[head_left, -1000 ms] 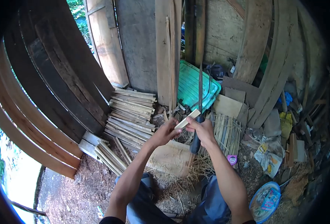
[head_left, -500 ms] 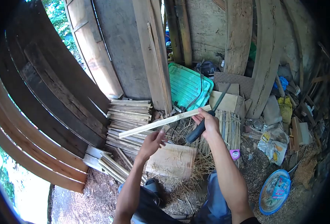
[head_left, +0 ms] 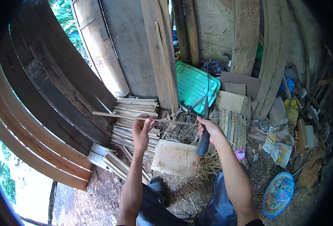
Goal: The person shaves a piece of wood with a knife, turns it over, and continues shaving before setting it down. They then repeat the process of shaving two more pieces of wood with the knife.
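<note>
My left hand [head_left: 140, 132] pinches a long, thin bamboo strip [head_left: 115, 114] between thumb and fingers. The strip lies nearly level, its right end close to my right hand [head_left: 211, 132]. Closed around the dark handle of a knife [head_left: 203, 145], my right hand keeps the narrow blade pointing up and away. Below both hands a flat wooden board [head_left: 174, 160] rests on the ground among curly shavings [head_left: 204, 167]. Stacked strips [head_left: 136, 107] lie beyond my left hand, and more strips [head_left: 232, 130] lie to the right of the knife.
A green plastic crate lid [head_left: 194, 84] leans near the wooden post [head_left: 160, 56]. Loose pale sticks [head_left: 115, 162] lie at left by a slatted wooden wall [head_left: 57, 98]. On the right are a blue-rimmed basin [head_left: 266, 199], a pink round item [head_left: 240, 154] and a crumpled bag [head_left: 278, 148].
The bamboo strip has shifted left and turned from slanted to nearly level. My left hand has moved up and grips it mid-length. My right fingers have left the strip; the knife now points more upright.
</note>
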Motion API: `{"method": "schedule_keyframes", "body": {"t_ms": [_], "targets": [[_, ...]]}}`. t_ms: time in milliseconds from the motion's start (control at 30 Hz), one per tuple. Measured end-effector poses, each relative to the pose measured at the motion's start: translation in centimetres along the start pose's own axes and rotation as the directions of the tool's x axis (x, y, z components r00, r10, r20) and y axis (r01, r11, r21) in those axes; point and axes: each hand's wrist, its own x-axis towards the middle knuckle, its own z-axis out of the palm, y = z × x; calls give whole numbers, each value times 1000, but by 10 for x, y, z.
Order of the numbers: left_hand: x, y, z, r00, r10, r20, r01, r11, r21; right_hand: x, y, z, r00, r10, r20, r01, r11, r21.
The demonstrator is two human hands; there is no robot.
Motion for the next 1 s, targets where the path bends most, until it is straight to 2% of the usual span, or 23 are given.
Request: {"method": "schedule_keyframes", "body": {"t_ms": [67, 100, 200, 267, 300, 333, 400, 467, 633, 767, 867, 933, 967, 1000], "targets": [[-1, -6, -12, 1000, -5, -4, 5, 998, 58, -12, 4, 8, 995, -81, -55, 56, 934, -353], [-2, -11, -17, 1000, -13, 1, 13, 990, 142, -17, 10, 12, 994, -95, -60, 59, 899, -434], [-5, -30, -25, 998, -56, 10, 50, 946, 319, -36, 20, 23, 992, -125, 16, 108, 777, -620], [-10, -41, -29, 993, -117, 13, 98, 878, 468, -39, 29, 27, 994, -92, 58, 107, 749, -654], [-12, -42, -27, 996, -81, 31, 51, 836, 547, -41, 34, 29, 994, -58, 97, 110, 720, -685], [-14, -42, -26, 993, -109, 48, 61, 810, 583, -50, 32, 33, 991, -52, 121, 124, 680, -723], [-16, -41, -23, 989, -138, 58, 73, 784, 617, -44, 39, 33, 992, -38, 121, 116, 656, -746], [-17, -38, -19, 996, -29, 83, -31, 772, 635, -44, 43, 35, 992, -23, 122, 110, 629, -769], [-18, -20, -8, 997, -66, 31, 33, 789, 613, -44, 45, 38, 996, -27, 90, 88, 596, -798], [-12, -9, -8, 998, -16, 67, -24, 836, 548, -49, 45, 37, 996, -16, 82, 74, 631, -772], [-5, -6, -12, 993, 117, 1, -106, 897, 429, -55, 49, 40, 993, -15, 116, 104, 571, -815], [-4, 3, -11, 988, 151, -34, -128, 922, 365, -54, 64, 38, 982, -33, 184, 156, 687, -710], [-3, 4, -12, 983, 181, -43, -159, 938, 308, -56, 71, 39, 982, -26, 186, 153, 685, -713], [-1, 5, -12, 968, 238, -76, -202, 926, 320, -59, 81, 41, 967, -49, 249, 193, 779, -597]]}}
